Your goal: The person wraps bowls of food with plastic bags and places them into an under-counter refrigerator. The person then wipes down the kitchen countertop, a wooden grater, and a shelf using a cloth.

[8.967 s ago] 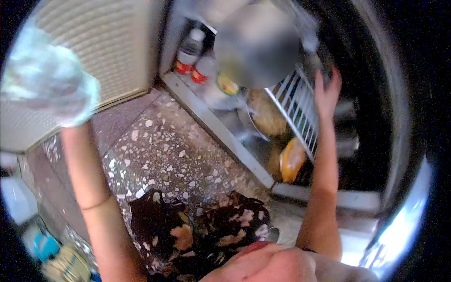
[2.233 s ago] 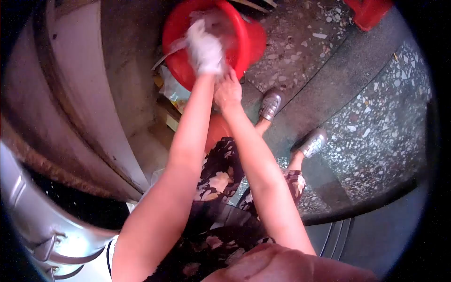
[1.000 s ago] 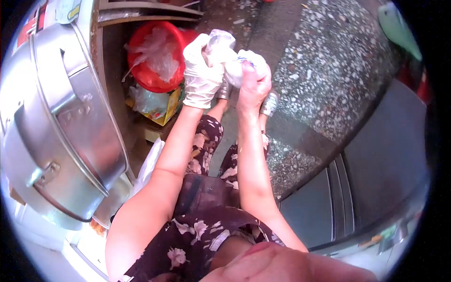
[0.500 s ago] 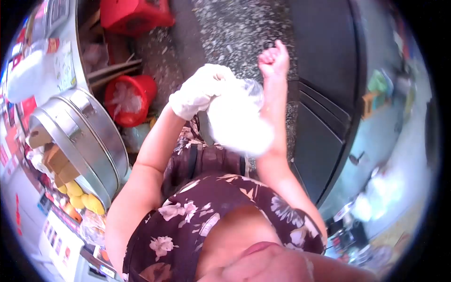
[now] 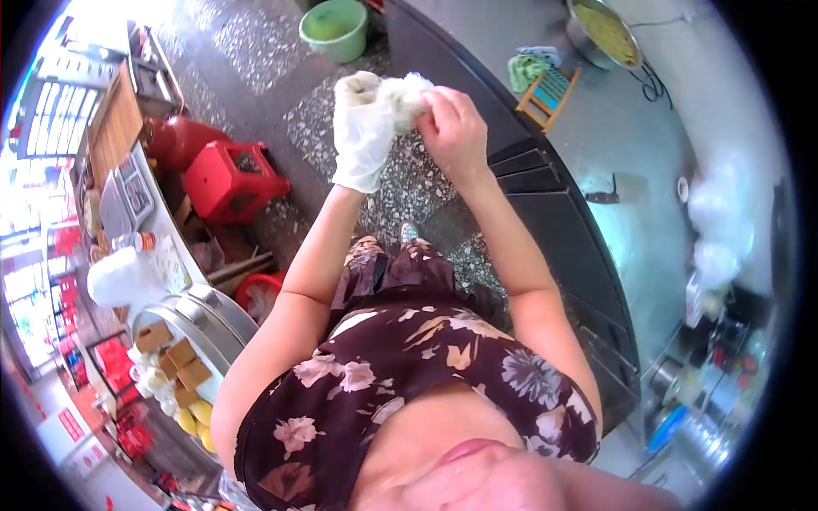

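Observation:
My left hand [image 5: 362,132] wears a thin white glove, its fingers curled around a crumpled whitish bundle [image 5: 404,99]. At the right side of that bundle, my bare right hand [image 5: 454,129] pinches its edge between thumb and fingers. Both hands are held out in front of me above the speckled floor [image 5: 417,183]. What the bundle is made of cannot be made out, though it looks soft and pale.
A red stool [image 5: 230,180] and a red gas cylinder [image 5: 183,140] stand left. Steamer trays [image 5: 209,319] are at lower left. A green basin [image 5: 336,32] is ahead. Right is a dark-fronted counter [image 5: 554,221] with a cleaver [image 5: 603,196] and a metal bowl [image 5: 603,36].
The view has turned from the red bin toward the counter. My right hand, apart from the left half a second ago, now grips the bundle's edge. The white thing has moved up and looks more bunched.

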Demonstrator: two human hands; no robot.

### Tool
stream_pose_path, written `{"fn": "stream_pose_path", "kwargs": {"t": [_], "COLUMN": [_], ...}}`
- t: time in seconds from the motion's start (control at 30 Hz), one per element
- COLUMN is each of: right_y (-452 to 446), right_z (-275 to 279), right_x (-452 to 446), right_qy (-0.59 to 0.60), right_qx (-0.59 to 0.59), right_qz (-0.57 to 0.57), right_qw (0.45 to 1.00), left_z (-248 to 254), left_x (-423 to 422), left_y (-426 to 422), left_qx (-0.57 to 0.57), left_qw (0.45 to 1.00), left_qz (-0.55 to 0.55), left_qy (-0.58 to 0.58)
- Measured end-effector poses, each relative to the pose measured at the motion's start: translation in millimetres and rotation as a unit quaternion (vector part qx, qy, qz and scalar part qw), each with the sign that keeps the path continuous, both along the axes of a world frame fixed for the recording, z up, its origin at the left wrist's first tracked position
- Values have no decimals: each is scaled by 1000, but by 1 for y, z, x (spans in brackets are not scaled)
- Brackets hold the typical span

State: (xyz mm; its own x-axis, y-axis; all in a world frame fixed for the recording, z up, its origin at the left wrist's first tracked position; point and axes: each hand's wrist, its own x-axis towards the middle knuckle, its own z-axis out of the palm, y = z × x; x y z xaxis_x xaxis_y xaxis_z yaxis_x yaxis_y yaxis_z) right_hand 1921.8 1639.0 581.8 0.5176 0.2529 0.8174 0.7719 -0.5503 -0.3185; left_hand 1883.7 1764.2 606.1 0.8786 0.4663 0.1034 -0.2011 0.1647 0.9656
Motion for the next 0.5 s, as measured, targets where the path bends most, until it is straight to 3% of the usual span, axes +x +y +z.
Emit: {"fn": "stream_pose_path", "kwargs": {"t": [0.03, 0.1, 0.17, 0.23, 0.27, 0.3, 0.33, 0.4, 0.43, 0.5], "right_y": [6, -13, -21, -24, -27, -31, -38, -70, -86, -96], "right_z": [-10, -6, 3, 8, 11, 14, 8, 1, 13, 27], "right_x": [9, 21, 24, 24, 25, 28, 37, 62, 67, 63], "right_qy": [43, 79, 185, 232, 259, 284, 319, 331, 324, 324], "right_qx": [28, 64, 164, 232, 285, 337, 446, 591, 667, 732], "right_qz": [5, -1, 21, 24, 32, 42, 86, 159, 202, 184], "right_qw": [999, 995, 969, 944, 922, 896, 832, 718, 640, 571], "left_z": [-5, -15, -14, 10, 3, -2, 2, 9, 23, -4], "left_x": [2, 21, 34, 42, 55, 68, 71, 79, 79, 100], "left_y": [8, 3, 7, 2, 8, 14, 17, 26, 28, 53], "left_qx": [28, 58, 204, 212, 275, 336, 338, 465, 214, 74], "left_qw": [998, 996, 977, 973, 959, 940, 939, 884, 976, 995], "left_qz": [-35, -61, -69, -78, -66, -52, -55, 11, -23, -59], "left_qy": [45, -34, 6, 46, 13, -22, -28, -33, 29, -7]}}
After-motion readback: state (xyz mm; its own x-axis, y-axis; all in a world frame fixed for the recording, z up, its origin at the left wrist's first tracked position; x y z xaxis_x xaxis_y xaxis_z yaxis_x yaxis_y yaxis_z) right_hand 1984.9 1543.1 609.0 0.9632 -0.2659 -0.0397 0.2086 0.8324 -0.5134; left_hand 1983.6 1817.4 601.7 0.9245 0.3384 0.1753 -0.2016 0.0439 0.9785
